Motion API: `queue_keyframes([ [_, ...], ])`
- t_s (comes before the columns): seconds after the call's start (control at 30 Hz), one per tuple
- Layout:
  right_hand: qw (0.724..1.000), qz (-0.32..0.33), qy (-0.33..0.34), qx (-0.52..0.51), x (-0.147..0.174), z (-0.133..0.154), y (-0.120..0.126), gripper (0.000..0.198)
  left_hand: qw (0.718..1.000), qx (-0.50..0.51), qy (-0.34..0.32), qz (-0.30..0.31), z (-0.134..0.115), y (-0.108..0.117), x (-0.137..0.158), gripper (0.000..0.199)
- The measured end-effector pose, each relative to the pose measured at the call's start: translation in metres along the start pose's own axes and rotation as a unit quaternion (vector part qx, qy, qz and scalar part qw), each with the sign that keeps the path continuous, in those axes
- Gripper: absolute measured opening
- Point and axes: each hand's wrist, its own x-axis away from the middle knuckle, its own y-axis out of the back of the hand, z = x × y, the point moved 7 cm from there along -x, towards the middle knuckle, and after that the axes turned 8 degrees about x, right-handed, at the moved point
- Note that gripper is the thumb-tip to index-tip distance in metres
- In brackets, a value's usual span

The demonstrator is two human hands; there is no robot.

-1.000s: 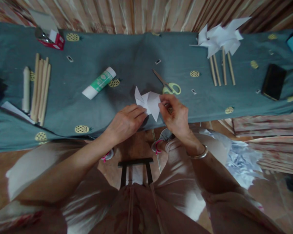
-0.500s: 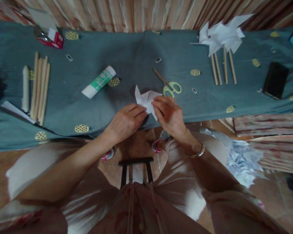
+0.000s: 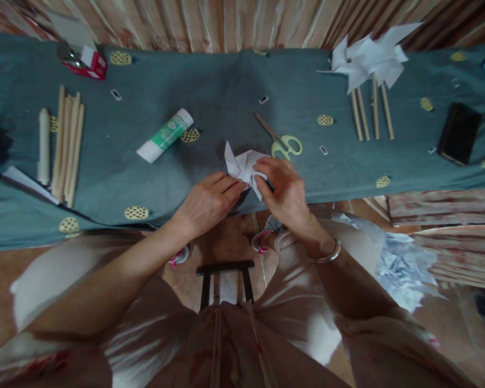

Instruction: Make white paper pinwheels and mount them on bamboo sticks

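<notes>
A white paper pinwheel (image 3: 242, 165) with pointed folded blades lies at the table's front edge between my hands. The fingers of my left hand (image 3: 213, 200) are closed on its lower left part. My right hand (image 3: 285, 188) has its thumb and fingers on the right-hand blades, with a small gap between thumb and forefinger. Just beyond my right hand lie scissors (image 3: 283, 144) with pale green handles, blades pointing away to the left. A green and white glue stick (image 3: 165, 136) rests to the left of the pinwheel.
Finished paper pinwheels (image 3: 367, 59) on wooden sticks lie at the back right, near a black phone-like object (image 3: 459, 133). Several wooden sticks (image 3: 68, 151) and a white candle-like stick (image 3: 44, 146) are at left. A red box (image 3: 89, 66) stands behind. A bag of paper scraps (image 3: 406, 267) sits low on the right.
My right thumb and forefinger have parted slightly over the right-hand blades. My left hand keeps its hold on the pinwheel, which has barely moved.
</notes>
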Motion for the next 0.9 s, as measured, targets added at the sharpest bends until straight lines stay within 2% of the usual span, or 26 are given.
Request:
queue_keyframes([
  [0.27, 0.998, -0.060, 0.026, -0.006, 0.002, 0.002, 0.016, 0.035, 1.000, 0.001, -0.009, -0.006, 0.000, -0.001, 0.002, 0.026],
  [0.37, 0.998, -0.054, 0.022, -0.010, 0.003, 0.004, 0.019, 0.036, 1.000, 0.004, -0.010, -0.013, -0.001, 0.001, 0.002, 0.027],
  [0.6, 0.999, -0.023, -0.012, 0.024, 0.008, 0.004, 0.003, 0.015, 1.000, 0.021, 0.009, -0.007, 0.002, 0.001, 0.002, 0.026],
  [0.77, 0.999, -0.002, -0.044, -0.027, 0.007, -0.001, -0.013, 0.008, 0.999, 0.044, 0.020, -0.017, 0.005, 0.000, 0.003, 0.025],
  [0.9, 0.995, 0.008, -0.070, -0.069, 0.004, -0.005, -0.015, 0.007, 0.991, 0.118, 0.060, -0.032, 0.011, 0.006, 0.005, 0.024],
])
